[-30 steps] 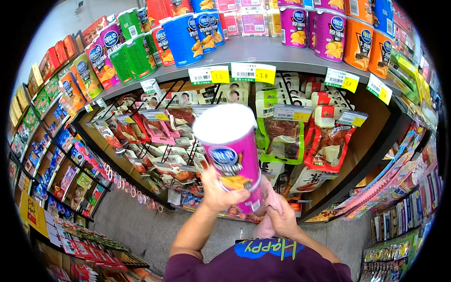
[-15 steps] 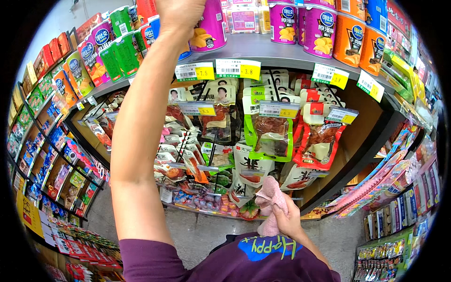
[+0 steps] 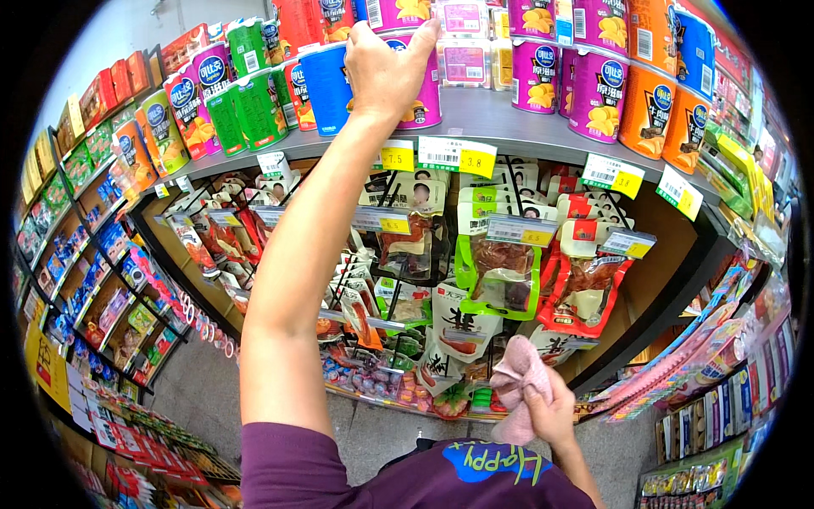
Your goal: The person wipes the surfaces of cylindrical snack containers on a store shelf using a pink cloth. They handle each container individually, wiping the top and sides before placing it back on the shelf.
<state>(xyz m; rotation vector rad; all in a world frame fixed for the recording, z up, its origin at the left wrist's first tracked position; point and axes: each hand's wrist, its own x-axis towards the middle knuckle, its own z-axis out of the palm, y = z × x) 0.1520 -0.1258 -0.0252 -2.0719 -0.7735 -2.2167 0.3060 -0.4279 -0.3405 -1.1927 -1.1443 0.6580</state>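
We are reaching our left hand [image 3: 386, 64] overhead, fingers wrapping the upright magenta cylindrical snack canister [image 3: 413, 72] standing on the grey top shelf [image 3: 509, 127], while our right hand [image 3: 547, 411], far lower, is clutching a crumpled pink cloth [image 3: 517, 382].

My left hand [image 3: 386, 68] grips a magenta can [image 3: 420, 81] on the shelf [image 3: 509, 127]; my right hand [image 3: 551, 411] holds a pink cloth [image 3: 517, 377].
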